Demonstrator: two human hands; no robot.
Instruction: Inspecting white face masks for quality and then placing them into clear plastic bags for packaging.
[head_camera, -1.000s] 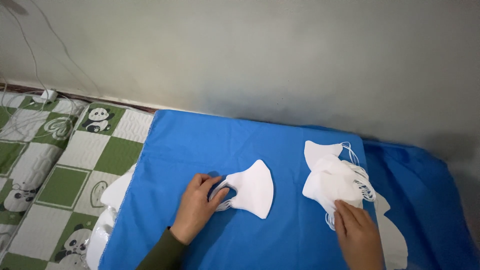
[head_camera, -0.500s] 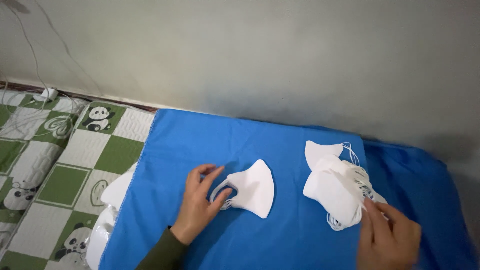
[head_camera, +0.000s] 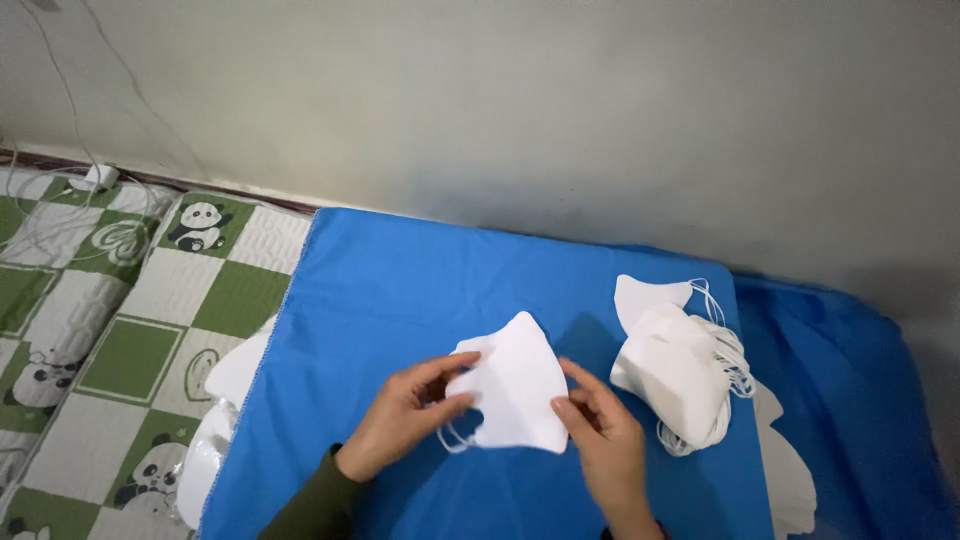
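Observation:
A white folded face mask (head_camera: 512, 385) lies on a blue cloth (head_camera: 400, 290). My left hand (head_camera: 400, 418) pinches the mask's left edge, near its ear loop. My right hand (head_camera: 600, 440) touches the mask's right edge with thumb and fingers. To the right sits a stack of several white masks (head_camera: 675, 360) with elastic loops sticking out toward the right.
A green and white checked quilt with panda prints (head_camera: 120, 330) lies at the left. White pieces (head_camera: 225, 400) poke out from under the cloth's left edge and white pieces (head_camera: 790, 470) from its right edge. A grey wall (head_camera: 500, 110) rises behind. A thin cable (head_camera: 60, 200) runs at far left.
My right hand has left the stack of masks and moved left onto the single mask. The left hand stays on the mask's left edge.

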